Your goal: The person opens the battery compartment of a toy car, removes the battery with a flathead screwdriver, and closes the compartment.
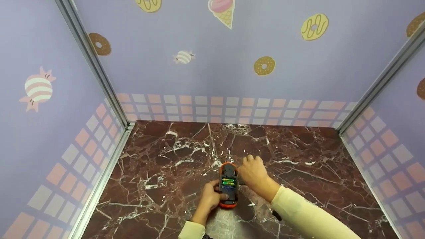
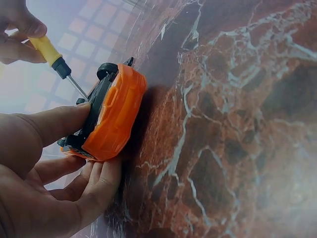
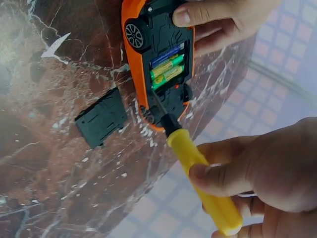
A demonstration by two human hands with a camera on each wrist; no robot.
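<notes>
An orange toy car (image 1: 229, 202) lies upside down, its black underside and wheels facing up. Inside its uncovered battery compartment sit green and blue batteries (image 3: 167, 69). My left hand (image 2: 54, 168) grips the car, thumb on the underside and fingers beneath the body. In my right hand (image 3: 257, 173) is a screwdriver with a yellow handle (image 3: 198, 173); its metal tip reaches the compartment's edge beside a green battery. From the head view, the right hand (image 1: 254, 172) stands just right of the car and hides the screwdriver's handle.
A black battery cover (image 3: 102, 118) lies loose on the marbled dark red tabletop (image 1: 159, 199), close beside the car. Lilac panels with printed sweets (image 1: 212, 76) wall in the back and both sides, with metal rails (image 1: 96, 69) at the corners.
</notes>
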